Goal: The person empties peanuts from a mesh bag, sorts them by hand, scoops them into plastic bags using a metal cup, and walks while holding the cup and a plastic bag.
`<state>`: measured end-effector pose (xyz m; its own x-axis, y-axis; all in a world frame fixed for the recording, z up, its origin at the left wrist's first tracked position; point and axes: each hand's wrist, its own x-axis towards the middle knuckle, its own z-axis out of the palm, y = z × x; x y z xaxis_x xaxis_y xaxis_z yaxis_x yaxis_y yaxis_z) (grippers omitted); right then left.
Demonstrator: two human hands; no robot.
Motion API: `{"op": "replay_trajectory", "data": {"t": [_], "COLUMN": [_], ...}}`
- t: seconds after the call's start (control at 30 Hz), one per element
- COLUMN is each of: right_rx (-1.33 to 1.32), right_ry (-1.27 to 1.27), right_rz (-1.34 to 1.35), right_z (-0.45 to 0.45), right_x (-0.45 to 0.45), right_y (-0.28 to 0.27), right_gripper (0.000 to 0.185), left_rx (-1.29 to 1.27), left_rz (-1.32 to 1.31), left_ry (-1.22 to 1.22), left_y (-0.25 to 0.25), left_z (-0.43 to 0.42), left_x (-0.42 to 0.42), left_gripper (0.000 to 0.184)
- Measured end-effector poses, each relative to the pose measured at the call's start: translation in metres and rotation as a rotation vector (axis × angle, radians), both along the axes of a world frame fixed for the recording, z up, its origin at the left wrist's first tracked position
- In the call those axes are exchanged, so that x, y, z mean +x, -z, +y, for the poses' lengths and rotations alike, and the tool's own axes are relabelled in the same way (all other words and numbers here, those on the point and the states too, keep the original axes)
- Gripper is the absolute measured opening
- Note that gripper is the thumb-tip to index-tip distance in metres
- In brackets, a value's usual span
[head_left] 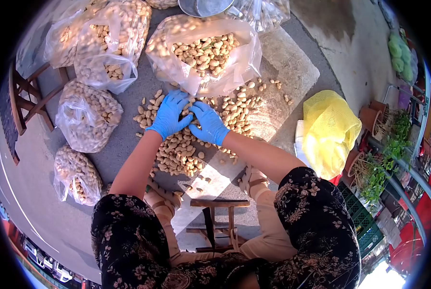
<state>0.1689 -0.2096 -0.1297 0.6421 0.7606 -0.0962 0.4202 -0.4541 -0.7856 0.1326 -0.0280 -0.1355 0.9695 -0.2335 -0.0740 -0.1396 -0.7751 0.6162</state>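
Loose unshelled peanuts [179,154] lie in a spread pile on the ground in front of me. My left hand [171,115], in a blue glove, rests on the pile's far left part, its fingers stretched forward and its thumb apart. My right hand [208,125], also blue-gloved, lies on the peanuts just beside it, with fingers and thumb spread toward the left hand. Some peanuts show between the two hands; the fingertips are partly hidden among them. Just beyond the hands stands an open clear plastic bag [249,45] of peanuts.
Several filled peanut bags [89,115] stand along the left. A metal bowl [203,6] is at the top edge. On the right lie a yellow mesh bag [331,130], potted plants [388,164] and a green crate [362,221]. A wooden stool [220,203] sits between my legs.
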Motion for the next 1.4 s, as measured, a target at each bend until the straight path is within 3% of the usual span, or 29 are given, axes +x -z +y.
{"op": "replay_trajectory", "data": {"t": [0.13, 0.2, 0.27, 0.33, 0.37, 0.47, 0.53, 0.57, 0.67, 0.73, 0.83, 0.97, 1.07, 1.13, 1.2, 1.3, 1.4], "right_rx": [0.055, 0.01, -0.094, -0.054, -0.06, 0.079, 0.251, 0.317, 0.343, 0.537, 0.581, 0.26, 0.337, 0.343, 0.354, 0.447, 0.458], "right_ry": [-0.21, 0.07, 0.402, 0.565, 0.616, 0.664, 0.639, 0.573, 0.423, 0.461, 0.426, 0.222, 0.261, 0.197, 0.143, 0.142, 0.245], "right_rz": [0.0, 0.189, 0.471, 0.538, 0.64, 0.833, 0.816, 0.728, 0.472, 0.551, 0.447, 0.392, 0.551, 0.475, 0.439, 0.281, 0.45], "right_z": [-0.024, -0.025, -0.018, -0.011, -0.003, 0.011, 0.018, 0.02, 0.029, 0.035, 0.029, 0.015, 0.012, 0.011, 0.019, 0.028, 0.028], "right_x": [0.005, 0.013, 0.024, 0.037, 0.052, 0.088, 0.107, 0.12, 0.156, 0.159, 0.154, 0.136, 0.135, 0.141, 0.151, 0.152, 0.144], "right_y": [-0.013, -0.02, -0.025, 0.001, -0.008, -0.03, -0.046, -0.05, -0.079, -0.108, -0.107, -0.096, -0.079, -0.076, -0.087, -0.091, -0.071], "right_gripper": [0.032, 0.035, 0.038, 0.041, 0.039, 0.032, 0.024, 0.023, 0.024, 0.027, 0.032, 0.048, 0.05, 0.053, 0.053, 0.053, 0.047], "left_rx": [-0.064, -0.075, -0.046, -0.072, 0.064, 0.381, 0.165, 0.003, -0.384, -0.74, -1.098, -1.504, -1.039, -0.783, -0.454, -0.107, -0.04], "left_rz": [0.124, 0.301, 0.032, -0.139, -0.304, -0.26, -0.022, -0.065, -0.019, -0.16, -0.265, -0.264, -0.15, 0.062, 0.096, -0.156, -0.14], "left_ry": [0.197, 0.254, -0.147, -0.579, -0.635, -0.717, -0.651, -0.803, -1.043, -1.048, -1.008, -0.897, -0.97, -1.18, -0.81, -0.563, -0.49], "left_y": [-0.02, -0.022, -0.023, -0.034, -0.04, -0.043, -0.007, 0.004, -0.055, -0.103, -0.12, -0.088, -0.044, -0.017, 0.022, -0.009, -0.002], "left_z": [0.004, 0.006, 0.005, -0.004, -0.008, -0.009, 0.026, 0.046, 0.09, 0.096, 0.086, 0.071, 0.064, 0.034, 0.005, -0.024, -0.023], "left_x": [-0.018, -0.021, -0.015, 0.006, 0.02, 0.06, 0.079, 0.094, 0.128, 0.138, 0.131, 0.109, 0.058, 0.018, -0.011, 0.019, 0.064], "left_gripper": [0.044, 0.042, 0.053, 0.06, 0.068, 0.05, 0.033, 0.027, 0.021, 0.021, 0.022, 0.025, 0.044, 0.044, 0.043, 0.04, 0.042]}}
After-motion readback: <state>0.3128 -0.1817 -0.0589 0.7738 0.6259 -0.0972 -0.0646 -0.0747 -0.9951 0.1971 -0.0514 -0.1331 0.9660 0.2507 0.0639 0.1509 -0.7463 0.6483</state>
